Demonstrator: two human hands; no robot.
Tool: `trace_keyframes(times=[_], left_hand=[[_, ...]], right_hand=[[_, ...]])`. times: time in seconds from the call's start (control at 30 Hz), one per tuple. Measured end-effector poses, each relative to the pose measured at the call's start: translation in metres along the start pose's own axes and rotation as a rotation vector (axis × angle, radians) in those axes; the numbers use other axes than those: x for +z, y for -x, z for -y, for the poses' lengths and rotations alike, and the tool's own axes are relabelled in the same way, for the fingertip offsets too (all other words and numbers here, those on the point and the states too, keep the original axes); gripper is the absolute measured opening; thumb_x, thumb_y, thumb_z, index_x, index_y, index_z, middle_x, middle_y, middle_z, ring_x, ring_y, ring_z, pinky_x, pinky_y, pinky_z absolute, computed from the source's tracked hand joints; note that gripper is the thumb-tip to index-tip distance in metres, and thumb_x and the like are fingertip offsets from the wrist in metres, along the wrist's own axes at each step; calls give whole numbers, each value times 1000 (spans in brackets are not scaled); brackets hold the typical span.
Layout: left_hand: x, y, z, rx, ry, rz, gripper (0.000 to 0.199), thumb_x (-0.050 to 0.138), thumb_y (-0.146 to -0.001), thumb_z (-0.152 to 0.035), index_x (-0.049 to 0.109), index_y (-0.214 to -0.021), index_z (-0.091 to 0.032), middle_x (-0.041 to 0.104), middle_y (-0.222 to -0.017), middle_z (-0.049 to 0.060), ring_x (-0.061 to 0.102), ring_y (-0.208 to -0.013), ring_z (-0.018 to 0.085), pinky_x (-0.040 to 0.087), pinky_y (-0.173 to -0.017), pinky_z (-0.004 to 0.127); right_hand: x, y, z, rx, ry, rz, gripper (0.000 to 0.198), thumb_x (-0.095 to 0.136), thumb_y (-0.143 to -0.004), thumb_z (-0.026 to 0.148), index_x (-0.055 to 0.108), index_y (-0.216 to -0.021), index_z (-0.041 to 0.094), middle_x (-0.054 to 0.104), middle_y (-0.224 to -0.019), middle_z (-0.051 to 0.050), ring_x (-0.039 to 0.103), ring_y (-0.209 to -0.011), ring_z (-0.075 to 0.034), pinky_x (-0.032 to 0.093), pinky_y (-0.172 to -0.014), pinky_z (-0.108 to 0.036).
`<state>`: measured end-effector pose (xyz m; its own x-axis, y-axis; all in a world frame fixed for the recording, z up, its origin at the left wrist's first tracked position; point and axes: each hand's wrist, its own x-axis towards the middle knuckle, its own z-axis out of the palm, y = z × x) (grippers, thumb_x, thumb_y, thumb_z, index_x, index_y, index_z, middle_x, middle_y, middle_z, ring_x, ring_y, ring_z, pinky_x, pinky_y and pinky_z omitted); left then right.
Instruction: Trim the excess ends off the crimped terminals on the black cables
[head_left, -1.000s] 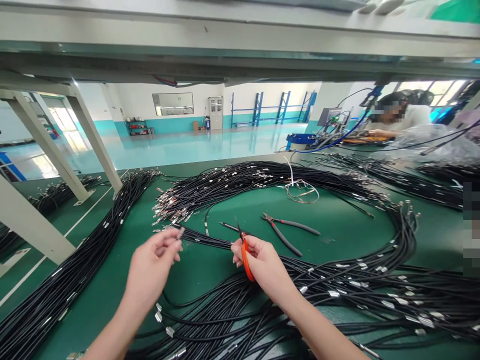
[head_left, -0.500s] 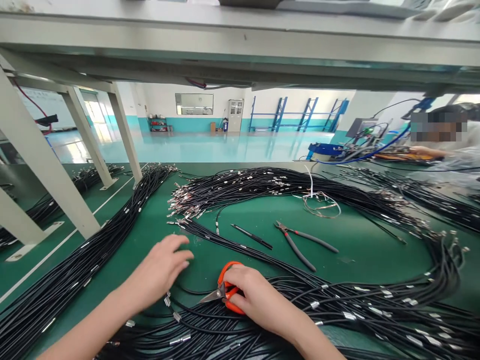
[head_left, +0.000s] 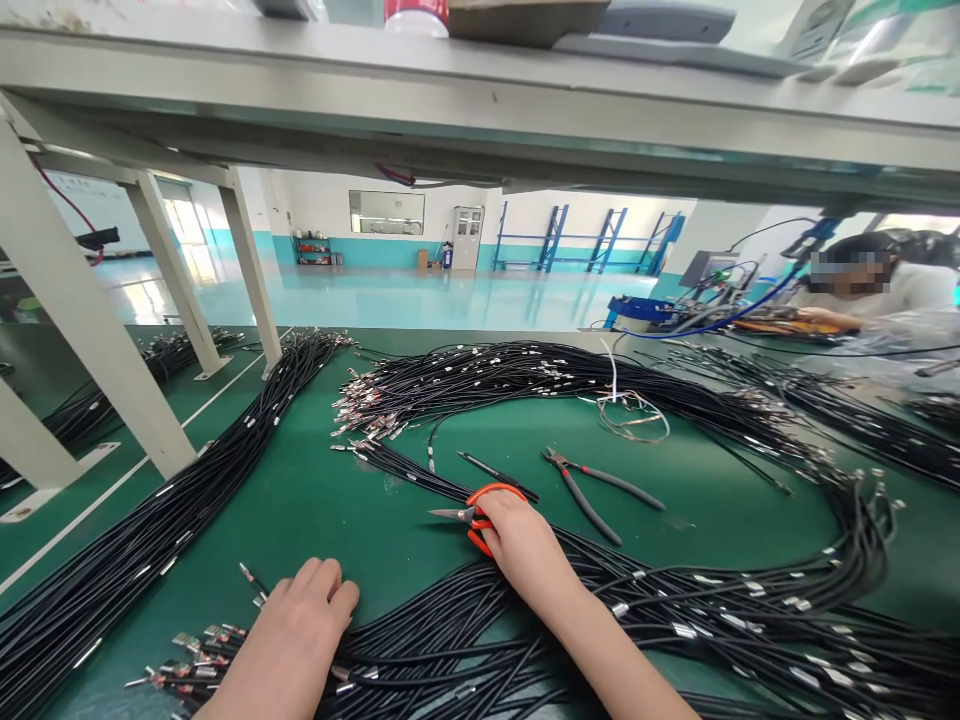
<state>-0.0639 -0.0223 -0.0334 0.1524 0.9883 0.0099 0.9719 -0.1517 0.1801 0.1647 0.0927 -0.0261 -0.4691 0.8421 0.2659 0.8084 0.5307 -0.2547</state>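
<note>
In my right hand is a pair of orange-handled scissors, its blades pointing left above the green table and looking closed together. My left hand is low at the front with its fingers curled around a black cable; the cable's metal-tipped end sticks out to the left, and its gripped part is hidden under the palm. Around that hand lies a pile of black cables with silver sleeves, whose stripped, metal-tipped ends fan out at the lower left.
Cutting pliers and a black pen lie behind the scissors. A large cable bundle curves across the back, beside a white tie. Another bundle runs along the left by the shelf legs. A co-worker sits at right.
My left hand has moved down toward me and its fingers have closed round a cable. My right hand has lifted the scissors up and to the right, off the cable pile.
</note>
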Motion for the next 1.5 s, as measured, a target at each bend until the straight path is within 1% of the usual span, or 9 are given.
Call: trace_keyframes(times=[0.23, 0.5, 0.6, 0.77, 0.97, 1.13, 1.3, 1.4, 1.5], left_hand=[[-6, -7, -4, -43, -135, 140, 19, 43, -68, -4, 55, -74, -16, 55, -78, 9, 53, -60, 21, 37, -54, 31], [-36, -20, -5, -56, 52, 189, 27, 54, -62, -8, 58, -87, -18, 54, -95, 8, 50, -88, 25, 39, -68, 33], [-34, -31, 7, -107, 334, 147, 19, 57, -59, -8, 61, -73, -19, 55, -83, 3, 51, -80, 20, 36, -67, 29], [-21, -65, 18, -439, 1186, 140, 7, 61, -61, -12, 58, -56, -15, 55, -51, -1, 48, -50, 13, 32, -48, 22], [-13, -99, 2, -725, 1607, 11, 14, 52, -79, -21, 52, -71, -10, 63, -80, 16, 61, -66, 14, 45, -56, 22], [-17, -122, -16, -835, 1762, -292, 9, 46, -84, -20, 49, -77, -14, 58, -81, 8, 58, -64, 9, 47, -58, 19], [-26, -134, -39, -663, 1822, -381, 14, 43, -84, -15, 51, -73, -14, 46, -60, -2, 46, -50, 5, 40, -49, 16], [-27, -121, -59, -435, 1778, -248, 10, 57, -75, -15, 57, -66, -11, 40, -52, -5, 33, -43, 4, 25, -39, 15], [-24, -102, -75, -169, 1446, -85, 18, 65, -68, -22, 58, -55, -11, 36, -48, -5, 28, -46, 5, 22, -41, 18]], right_hand=[[7, 2, 5, -55, 123, -42, 22, 47, -70, 1, 57, -82, 16, 63, -84, -7, 57, -79, -21, 45, -70, -31], [20, 1, -5, -113, 118, -149, 20, 45, -73, 3, 54, -83, 17, 61, -83, -8, 58, -76, -22, 45, -66, -32], [18, 1, -2, -129, 114, -155, 24, 40, -73, -1, 54, -80, 18, 61, -78, -5, 57, -73, -20, 44, -66, -31], [17, 1, 3, -106, 74, -144, 30, 37, -69, -5, 53, -74, 19, 59, -72, -4, 56, -70, -19, 42, -64, -29], [19, 4, 0, -69, -4, -216, 34, 37, -65, -7, 53, -84, 16, 58, -81, -7, 53, -74, -20, 45, -68, -32], [16, 7, 2, -63, -108, -204, 31, 37, -66, -7, 51, -79, 17, 58, -80, -7, 52, -71, -19, 45, -64, -32], [10, 6, 1, 35, -338, -219, 19, 42, -69, 1, 51, -73, 17, 58, -75, -6, 53, -70, -19, 44, -64, -32], [-4, 5, 2, 195, -674, -331, 4, 48, -74, 14, 51, -75, 17, 58, -75, -4, 54, -68, -17, 44, -66, -30], [-17, 5, 5, 311, -1033, -410, 13, 54, -75, 29, 52, -77, 16, 55, -70, -1, 51, -64, -14, 42, -61, -25]])
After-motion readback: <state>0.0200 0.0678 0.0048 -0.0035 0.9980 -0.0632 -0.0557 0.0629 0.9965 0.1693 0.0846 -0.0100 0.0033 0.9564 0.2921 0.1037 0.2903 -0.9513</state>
